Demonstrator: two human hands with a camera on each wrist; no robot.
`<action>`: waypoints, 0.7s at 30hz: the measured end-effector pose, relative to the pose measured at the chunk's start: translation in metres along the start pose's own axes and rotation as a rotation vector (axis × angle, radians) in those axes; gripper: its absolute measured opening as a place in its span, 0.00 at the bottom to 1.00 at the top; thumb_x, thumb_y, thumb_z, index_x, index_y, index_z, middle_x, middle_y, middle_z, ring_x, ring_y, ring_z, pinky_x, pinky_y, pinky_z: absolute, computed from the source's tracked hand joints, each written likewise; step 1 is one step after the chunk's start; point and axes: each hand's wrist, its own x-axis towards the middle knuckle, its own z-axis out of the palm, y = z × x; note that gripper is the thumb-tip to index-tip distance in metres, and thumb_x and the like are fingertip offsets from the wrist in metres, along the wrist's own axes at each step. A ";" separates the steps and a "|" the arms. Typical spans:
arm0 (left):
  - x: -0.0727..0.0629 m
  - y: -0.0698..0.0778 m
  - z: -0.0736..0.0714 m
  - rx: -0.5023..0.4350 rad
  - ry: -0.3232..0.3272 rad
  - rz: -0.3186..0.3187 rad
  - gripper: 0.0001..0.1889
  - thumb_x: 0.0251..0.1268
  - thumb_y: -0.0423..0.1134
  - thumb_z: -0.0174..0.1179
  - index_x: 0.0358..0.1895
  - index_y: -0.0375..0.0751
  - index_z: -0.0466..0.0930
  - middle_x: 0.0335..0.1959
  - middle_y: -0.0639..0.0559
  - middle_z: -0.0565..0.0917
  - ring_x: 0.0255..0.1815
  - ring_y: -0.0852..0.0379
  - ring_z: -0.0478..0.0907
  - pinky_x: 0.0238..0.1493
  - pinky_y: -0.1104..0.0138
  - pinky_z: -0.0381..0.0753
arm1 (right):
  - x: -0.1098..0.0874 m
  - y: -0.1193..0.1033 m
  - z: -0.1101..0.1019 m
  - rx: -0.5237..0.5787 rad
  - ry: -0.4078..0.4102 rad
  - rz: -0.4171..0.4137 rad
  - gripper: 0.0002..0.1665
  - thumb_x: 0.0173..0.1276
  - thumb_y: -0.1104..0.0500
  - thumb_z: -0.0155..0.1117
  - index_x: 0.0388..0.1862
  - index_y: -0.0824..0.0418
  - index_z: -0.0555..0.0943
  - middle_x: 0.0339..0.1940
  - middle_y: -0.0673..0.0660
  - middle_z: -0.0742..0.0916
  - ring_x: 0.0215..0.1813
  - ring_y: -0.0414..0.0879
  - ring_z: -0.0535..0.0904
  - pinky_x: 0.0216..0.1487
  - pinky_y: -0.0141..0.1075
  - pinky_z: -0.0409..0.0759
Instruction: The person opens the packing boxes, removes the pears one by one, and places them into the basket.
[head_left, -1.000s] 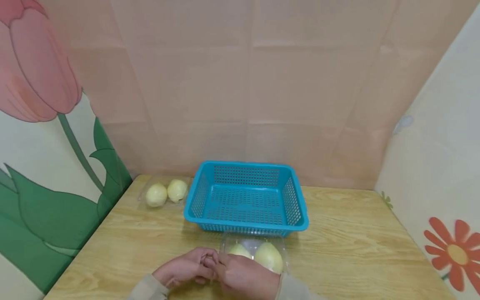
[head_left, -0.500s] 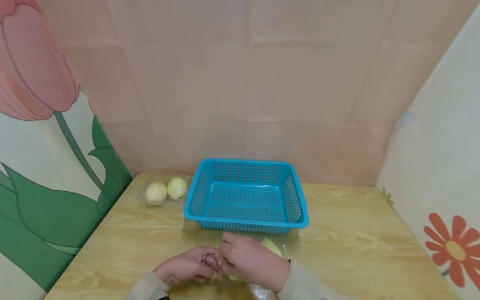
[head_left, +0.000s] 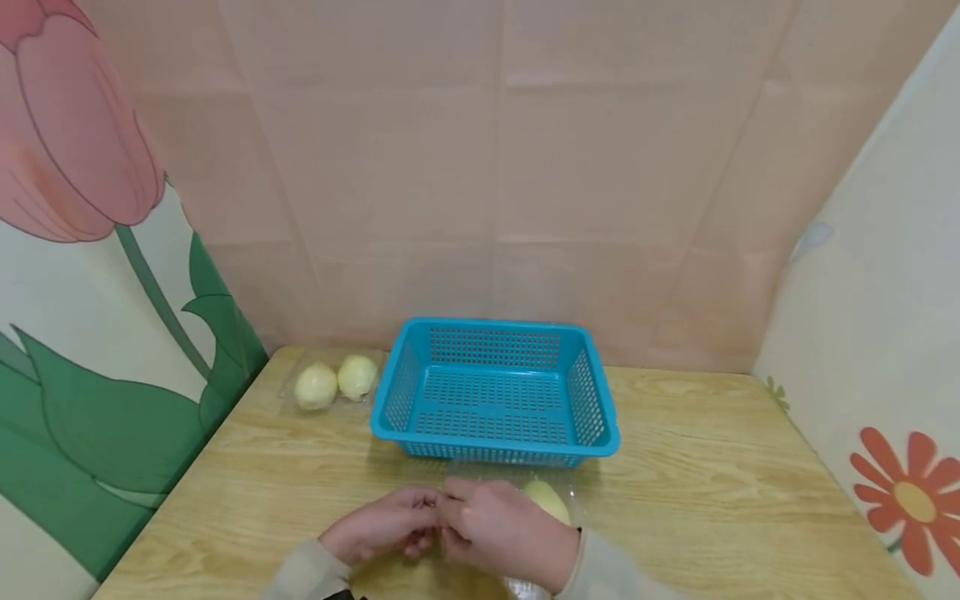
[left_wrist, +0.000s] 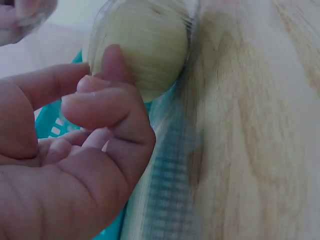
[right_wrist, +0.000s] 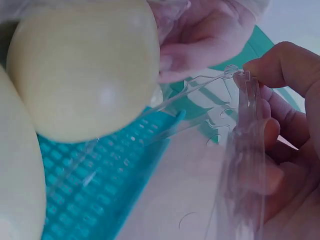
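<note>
A clear plastic fruit box (head_left: pixel 573 500) lies in front of the basket, with a pale yellow pear (head_left: pixel 546 500) visible in it beside my right hand (head_left: pixel 510 529). In the right wrist view, two large pale pears (right_wrist: pixel 85 70) show close up. There my right thumb and fingers pinch the clear plastic edge (right_wrist: pixel 245 100) of the box, which stands away from the fruit. My left hand (head_left: pixel 386 521) is at the box's left side, its curled fingers gripping the plastic close to a pear (left_wrist: pixel 150 45). My right hand hides the other pear in the head view.
Just behind the box stands a blue perforated basket (head_left: pixel 495 446). To its left, near the back edge of the wooden table (head_left: pixel 690 467), two more pears (head_left: pixel 315 386) sit in another clear box. A pink sheet (head_left: pixel 495 167) hangs behind.
My right hand has moved up and now covers the left pear. Clear plastic has come into view below my right wrist. My left hand has stayed at the same side, its fingers shifting slightly.
</note>
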 end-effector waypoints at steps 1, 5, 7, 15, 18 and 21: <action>0.000 -0.001 0.001 0.002 0.006 0.009 0.10 0.77 0.43 0.53 0.43 0.42 0.79 0.21 0.56 0.73 0.18 0.65 0.65 0.22 0.75 0.67 | 0.000 0.001 -0.001 0.001 0.016 0.000 0.09 0.53 0.59 0.73 0.26 0.51 0.80 0.25 0.43 0.75 0.24 0.30 0.64 0.23 0.17 0.66; 0.001 -0.002 0.003 -0.014 0.015 0.017 0.11 0.78 0.42 0.51 0.43 0.40 0.79 0.24 0.55 0.77 0.19 0.65 0.66 0.21 0.75 0.67 | -0.001 0.002 -0.005 0.014 0.055 0.021 0.06 0.58 0.59 0.74 0.28 0.50 0.83 0.27 0.42 0.77 0.26 0.29 0.67 0.24 0.16 0.68; 0.001 -0.002 0.003 -0.020 0.015 0.019 0.11 0.78 0.41 0.50 0.42 0.38 0.79 0.26 0.55 0.80 0.18 0.66 0.66 0.21 0.75 0.67 | -0.001 0.003 -0.009 0.007 0.068 0.037 0.05 0.61 0.59 0.73 0.30 0.51 0.84 0.28 0.42 0.78 0.27 0.30 0.69 0.26 0.15 0.70; 0.003 -0.002 0.006 -0.023 0.031 0.028 0.12 0.76 0.39 0.51 0.37 0.33 0.76 0.26 0.55 0.83 0.20 0.66 0.69 0.20 0.75 0.67 | 0.000 0.011 -0.022 -0.154 0.316 0.072 0.09 0.65 0.63 0.65 0.26 0.52 0.77 0.18 0.42 0.78 0.18 0.33 0.65 0.18 0.18 0.59; 0.004 -0.002 0.006 -0.028 0.036 0.018 0.10 0.76 0.39 0.52 0.36 0.37 0.76 0.27 0.55 0.84 0.21 0.66 0.70 0.21 0.76 0.68 | -0.002 0.011 -0.025 -0.158 0.360 0.073 0.11 0.68 0.62 0.60 0.25 0.52 0.74 0.16 0.42 0.76 0.17 0.33 0.63 0.17 0.19 0.57; 0.005 -0.002 0.007 -0.030 0.038 0.011 0.09 0.76 0.40 0.52 0.36 0.40 0.76 0.27 0.55 0.84 0.22 0.66 0.71 0.21 0.76 0.68 | -0.006 0.008 -0.025 -0.134 0.322 0.081 0.08 0.65 0.61 0.64 0.26 0.52 0.77 0.19 0.42 0.80 0.18 0.34 0.69 0.18 0.21 0.64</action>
